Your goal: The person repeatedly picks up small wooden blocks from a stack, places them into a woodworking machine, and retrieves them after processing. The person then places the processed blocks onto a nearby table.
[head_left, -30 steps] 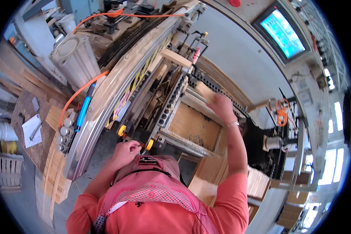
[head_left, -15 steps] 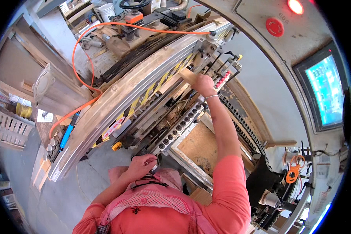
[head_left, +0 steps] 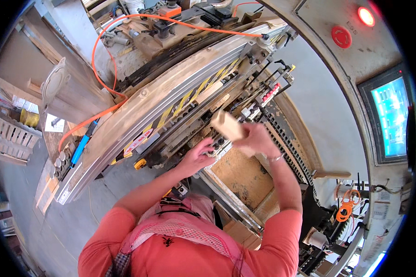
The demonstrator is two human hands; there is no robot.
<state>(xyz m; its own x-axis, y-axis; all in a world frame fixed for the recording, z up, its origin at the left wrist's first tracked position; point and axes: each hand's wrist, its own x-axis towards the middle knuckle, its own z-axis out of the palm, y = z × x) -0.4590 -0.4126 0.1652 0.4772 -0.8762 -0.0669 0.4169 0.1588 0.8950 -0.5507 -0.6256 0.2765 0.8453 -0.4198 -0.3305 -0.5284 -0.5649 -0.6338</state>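
My right hand (head_left: 256,140) grips a short pale block of wood (head_left: 227,125) by its near end, over the machine bed. The block is tilted, with its far end toward the upper left. To its left, my left hand (head_left: 198,158) is raised with its fingers apart and holds nothing; a gap separates it from the block. Beneath the hands runs the machine's row of black round knobs, partly hidden by them. A guard rail with yellow-black stripes (head_left: 185,102) lies just beyond.
A control panel with a lit screen (head_left: 391,121) and a red stop button (head_left: 341,37) curves along the right. An orange hose (head_left: 95,60) loops over the long beam. Below the hands is a wooden board (head_left: 240,173) in a frame. A blue air gun (head_left: 81,150) hangs at left.
My right hand has drawn the wooden block back from the machine toward me. My left hand has risen from near my waist toward it and opened. The view has shifted slightly.
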